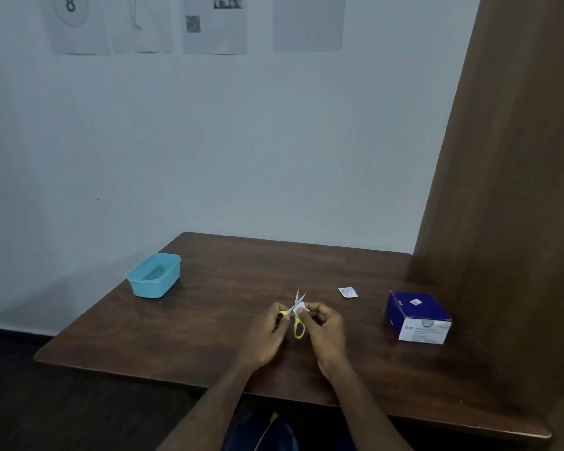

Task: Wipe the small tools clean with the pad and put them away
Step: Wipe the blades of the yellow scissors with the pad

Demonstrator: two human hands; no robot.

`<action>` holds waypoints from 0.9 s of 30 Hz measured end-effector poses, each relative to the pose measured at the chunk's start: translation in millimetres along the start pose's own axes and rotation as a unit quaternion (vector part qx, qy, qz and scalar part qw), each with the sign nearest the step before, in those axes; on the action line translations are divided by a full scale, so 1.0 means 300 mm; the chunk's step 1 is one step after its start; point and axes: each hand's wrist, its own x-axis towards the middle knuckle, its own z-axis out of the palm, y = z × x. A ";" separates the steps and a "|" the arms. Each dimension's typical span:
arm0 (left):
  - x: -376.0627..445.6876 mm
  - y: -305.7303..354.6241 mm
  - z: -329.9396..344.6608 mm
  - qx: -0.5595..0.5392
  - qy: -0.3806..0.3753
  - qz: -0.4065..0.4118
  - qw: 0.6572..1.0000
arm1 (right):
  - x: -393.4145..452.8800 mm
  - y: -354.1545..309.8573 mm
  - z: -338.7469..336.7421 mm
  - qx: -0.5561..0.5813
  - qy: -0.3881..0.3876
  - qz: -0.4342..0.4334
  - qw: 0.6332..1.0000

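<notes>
Small scissors (pixel 298 325) with yellow handles are held over the middle of the brown table (pixel 209 320), blades spread apart and pointing away from me. My left hand (pixel 266 336) grips one yellow handle loop. My right hand (pixel 324 333) pinches a white pad (pixel 299 308) against the blades near the pivot. A light blue plastic tub (pixel 154 275) stands open at the table's far left; no tools are visible inside it.
A torn white sachet wrapper (pixel 348 292) lies right of the scissors. A blue and white box of alcohol swabs (pixel 417 317) sits at the right, beside a tall brown wooden panel (pixel 508 190). A white wall with paper sheets runs behind the table.
</notes>
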 end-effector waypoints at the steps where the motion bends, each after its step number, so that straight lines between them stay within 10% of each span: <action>1: 0.001 0.004 0.005 0.044 -0.006 0.000 0.999 | -0.001 0.000 -0.002 0.005 0.010 0.002 1.000; 19: 0.011 -0.008 0.002 -0.057 0.044 -0.034 0.997 | 0.021 -0.013 0.009 0.062 0.095 0.041 0.993; 27: -0.017 0.012 0.005 0.116 -0.007 -0.038 0.993 | 0.012 0.011 0.018 0.032 0.046 0.030 0.998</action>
